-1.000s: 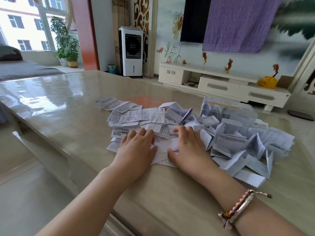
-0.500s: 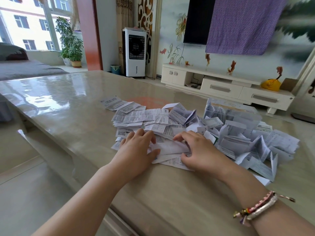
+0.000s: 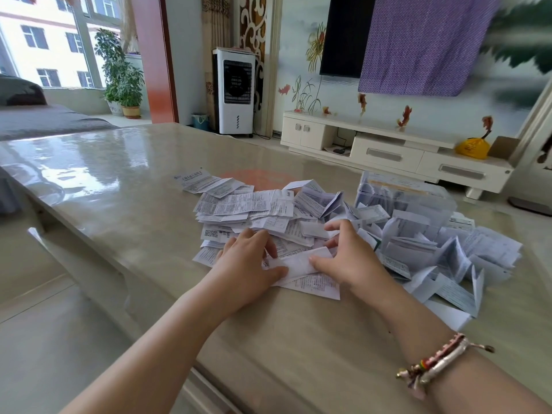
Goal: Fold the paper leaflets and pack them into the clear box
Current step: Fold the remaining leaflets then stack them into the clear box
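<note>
Folding one leaflet (image 3: 298, 262) at the near edge of the pile, you had both hands on it: your left hand (image 3: 248, 261) pressed its left end with the thumb laid on top and the fingers loosely curled, while your right hand (image 3: 346, 255) pinched the right end, thumb on the white back and fingers tucked behind. It lay on the glossy table (image 3: 119, 210), over another printed sheet, with flat unfolded leaflets (image 3: 236, 204) spread beyond your left hand and a heap of folded leaflets (image 3: 433, 249) to your right. The clear box (image 3: 403, 195) stood behind that heap, already partly filled.

To do this fold well, you probably needed to bring the edges level before pressing, then run a thumb along the crease while the other hand kept the paper from sliding on the slick surface.

Dense small print covered the sheets but was too fine to read; a QR code (image 3: 211, 233) showed on one, and a header line on the farthest sheet was not legible.
</note>
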Motion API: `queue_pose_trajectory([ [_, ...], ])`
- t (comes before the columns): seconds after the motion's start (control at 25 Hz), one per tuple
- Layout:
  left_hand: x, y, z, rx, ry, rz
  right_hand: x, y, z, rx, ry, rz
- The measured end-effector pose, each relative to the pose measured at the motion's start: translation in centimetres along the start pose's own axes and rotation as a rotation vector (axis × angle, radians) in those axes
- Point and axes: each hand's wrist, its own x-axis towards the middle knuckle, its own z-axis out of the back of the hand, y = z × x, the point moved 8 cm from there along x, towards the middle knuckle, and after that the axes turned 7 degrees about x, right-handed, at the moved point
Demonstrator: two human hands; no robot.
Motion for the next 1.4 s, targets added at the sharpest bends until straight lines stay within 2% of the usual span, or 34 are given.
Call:
queue_pose_trajectory([
  [0.16, 0.0, 0.1, -0.2, 0.015, 0.031, 0.023, 0.4, -0.8, -0.1, 0.021, 0.028, -0.109],
  [0.32, 0.0, -0.2, -0.3, 0.033, 0.035, 0.03, 0.1, -0.5, -0.4, -0.064, 0.042, -0.088],
  [0.6, 0.2, -0.2, -0.3, -0.023, 0.058, 0.028, -0.3, 1.7, 0.2, 0.265, -0.043, 0.089],
  [0.76, 0.3, -0.2, -0.2, -0.04, 0.055, 0.041, -0.6, 1.9, -1.2, 0.474, 0.058, 0.038],
  [1.0, 0.3, 0.0, -0.3, -0.049, 0.069, 0.071, -0.6, 1.7, -1.8, 0.301, 0.05, 0.087],
  [1.16, 0.2, -0.1, -0.2, -0.047, 0.085, 0.083, -1.2, 2.8, -1.6, 0.106, 0.049, 0.222],
  [1.28, 0.4, -0.1, 0.0, -0.168, 0.09, 0.121, -1.4, 3.3, -0.8, 0.202, -0.026, 0.276],
  [1.4, 0.4, -0.4, 0.0, -0.451, 0.133, 0.176, -1.3, 3.3, 0.4, 0.319, -0.121, 0.289],
])
